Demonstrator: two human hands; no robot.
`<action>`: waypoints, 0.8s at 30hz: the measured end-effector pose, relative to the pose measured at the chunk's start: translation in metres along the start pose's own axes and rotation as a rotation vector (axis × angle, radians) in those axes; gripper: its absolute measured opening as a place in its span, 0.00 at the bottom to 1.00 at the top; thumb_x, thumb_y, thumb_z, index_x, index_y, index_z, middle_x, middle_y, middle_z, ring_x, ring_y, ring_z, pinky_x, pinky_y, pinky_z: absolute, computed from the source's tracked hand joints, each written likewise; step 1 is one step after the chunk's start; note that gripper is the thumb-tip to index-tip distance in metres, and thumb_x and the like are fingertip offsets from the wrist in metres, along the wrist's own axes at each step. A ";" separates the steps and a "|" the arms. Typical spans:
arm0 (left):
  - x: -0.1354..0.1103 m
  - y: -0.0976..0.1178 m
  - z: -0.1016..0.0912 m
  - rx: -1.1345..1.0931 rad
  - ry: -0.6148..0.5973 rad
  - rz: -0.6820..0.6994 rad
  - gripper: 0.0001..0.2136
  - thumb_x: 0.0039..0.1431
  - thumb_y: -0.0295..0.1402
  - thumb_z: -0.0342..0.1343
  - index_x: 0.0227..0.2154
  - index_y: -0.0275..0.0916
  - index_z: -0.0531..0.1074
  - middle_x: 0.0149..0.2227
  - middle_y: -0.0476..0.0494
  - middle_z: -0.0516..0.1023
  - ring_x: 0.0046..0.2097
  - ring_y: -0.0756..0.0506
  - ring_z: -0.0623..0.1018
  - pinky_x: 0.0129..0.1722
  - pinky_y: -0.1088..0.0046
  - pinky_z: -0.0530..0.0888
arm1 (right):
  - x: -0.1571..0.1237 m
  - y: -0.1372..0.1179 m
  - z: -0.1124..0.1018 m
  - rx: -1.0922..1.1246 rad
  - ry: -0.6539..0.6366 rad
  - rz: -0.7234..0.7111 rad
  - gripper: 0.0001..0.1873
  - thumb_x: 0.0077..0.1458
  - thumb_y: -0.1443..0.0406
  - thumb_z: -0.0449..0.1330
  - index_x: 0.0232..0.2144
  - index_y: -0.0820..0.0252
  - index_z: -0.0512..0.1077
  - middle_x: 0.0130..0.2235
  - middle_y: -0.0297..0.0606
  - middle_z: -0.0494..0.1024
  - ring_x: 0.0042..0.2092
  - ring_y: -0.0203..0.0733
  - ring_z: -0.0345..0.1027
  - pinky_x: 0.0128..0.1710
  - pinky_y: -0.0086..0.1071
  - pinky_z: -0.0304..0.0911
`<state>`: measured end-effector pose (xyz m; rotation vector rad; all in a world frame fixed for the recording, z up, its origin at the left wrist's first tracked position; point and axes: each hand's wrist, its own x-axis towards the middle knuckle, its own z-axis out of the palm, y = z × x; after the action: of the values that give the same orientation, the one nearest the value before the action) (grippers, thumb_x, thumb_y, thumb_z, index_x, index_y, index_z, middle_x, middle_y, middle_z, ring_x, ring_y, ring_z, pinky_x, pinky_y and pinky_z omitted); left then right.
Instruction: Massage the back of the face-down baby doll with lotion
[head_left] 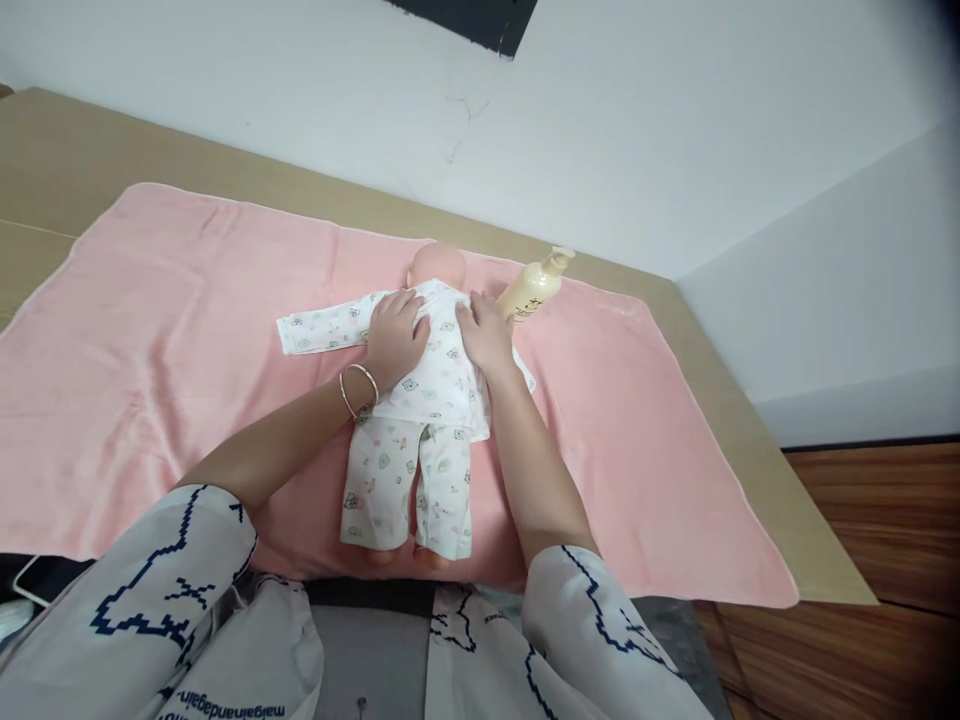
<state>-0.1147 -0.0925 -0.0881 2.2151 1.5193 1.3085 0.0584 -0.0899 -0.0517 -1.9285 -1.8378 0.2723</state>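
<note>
A baby doll (437,265) lies face down on a pink blanket (210,280), its head toward the wall. It wears a white printed shirt (431,385) and matching pants (381,480). My left hand (397,335) rests with fingers spread on the left of the doll's upper back. On the right shoulder lies my right hand (486,330), thumb apart from the other fingers. Both hands touch the shirt and grip nothing that I can see. One sleeve stretches out to the left; the other is mostly hidden behind my right forearm.
A pale yellow pump bottle (531,290) lies tilted on the blanket, just right of my right hand. Beneath the blanket is a wooden table (810,540), set against a white wall (300,100). Brown wood panels (885,520) stand at the right.
</note>
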 end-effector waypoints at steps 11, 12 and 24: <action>-0.002 -0.002 0.002 0.001 0.025 -0.092 0.23 0.62 0.34 0.50 0.60 0.33 0.65 0.64 0.30 0.67 0.67 0.34 0.64 0.69 0.51 0.59 | -0.025 -0.037 0.002 -0.028 0.000 -0.170 0.28 0.68 0.58 0.44 0.66 0.61 0.59 0.70 0.51 0.58 0.72 0.56 0.47 0.69 0.62 0.41; -0.002 -0.004 0.003 -0.006 0.009 -0.079 0.25 0.63 0.34 0.49 0.62 0.33 0.62 0.67 0.30 0.63 0.70 0.34 0.60 0.70 0.50 0.56 | -0.027 -0.039 0.001 -0.027 -0.011 -0.179 0.28 0.68 0.58 0.43 0.66 0.61 0.60 0.69 0.51 0.59 0.72 0.55 0.48 0.69 0.61 0.42; 0.003 -0.009 0.008 -0.033 -0.057 -0.071 0.30 0.64 0.36 0.49 0.68 0.38 0.53 0.73 0.34 0.52 0.75 0.34 0.47 0.72 0.43 0.45 | -0.025 -0.038 0.003 0.004 0.028 -0.178 0.28 0.66 0.58 0.46 0.66 0.59 0.60 0.71 0.49 0.56 0.73 0.55 0.45 0.70 0.62 0.41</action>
<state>-0.1141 -0.0835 -0.0964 2.1388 1.5296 1.2308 0.0216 -0.1139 -0.0411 -1.7426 -1.9735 0.1900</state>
